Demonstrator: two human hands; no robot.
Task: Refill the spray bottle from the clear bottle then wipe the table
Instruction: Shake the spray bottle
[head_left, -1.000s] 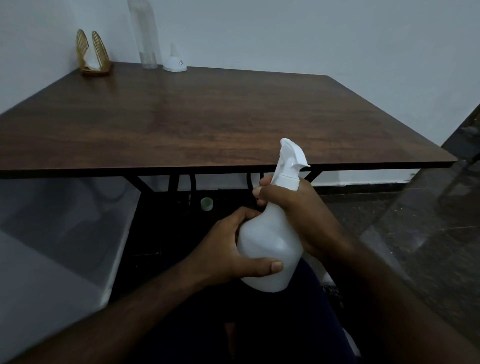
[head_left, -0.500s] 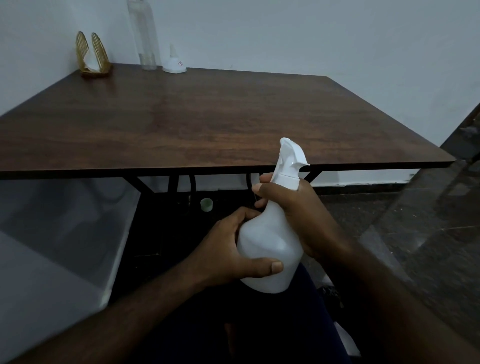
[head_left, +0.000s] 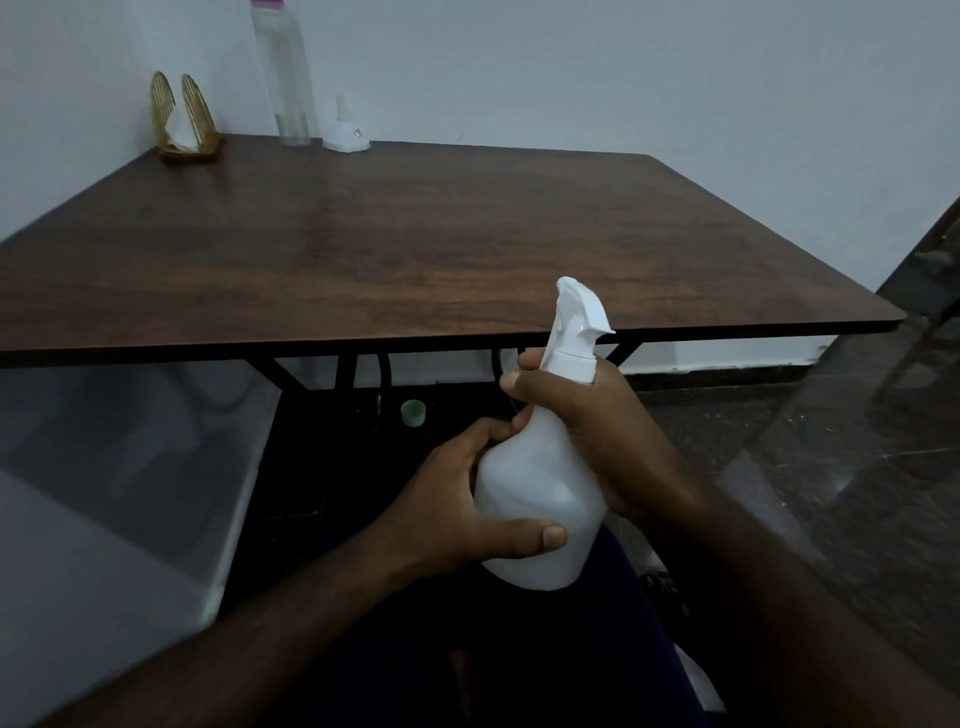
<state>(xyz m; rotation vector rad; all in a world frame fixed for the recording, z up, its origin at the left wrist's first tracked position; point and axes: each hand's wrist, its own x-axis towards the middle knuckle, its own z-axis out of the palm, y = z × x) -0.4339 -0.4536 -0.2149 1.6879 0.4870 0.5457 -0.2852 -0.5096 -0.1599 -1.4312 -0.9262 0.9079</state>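
Spray bottle (head_left: 540, 499), white and opaque with its trigger head still on, sits at about 5 o'clock in the view, held upright in front of the near edge of the table (head_left: 415, 249), over the person's lap. Left hand (head_left: 452, 509) grips the round body, thumb laid across the front low down and fingers curled behind. Right hand (head_left: 587, 431) wraps the neck just under the white collar of the trigger head, fingers curled round it.

Clear bottle (head_left: 287, 78), tall with a purple cap, stands at the table's far edge at 11 o'clock, against the wall. Just to its right lies a small white funnel-like piece (head_left: 345, 136). Farther left, at 10 o'clock, a gold napkin holder (head_left: 183, 120) with white napkins occupies the corner. Under the table, a small green cap (head_left: 413, 413) lies on the dark floor.
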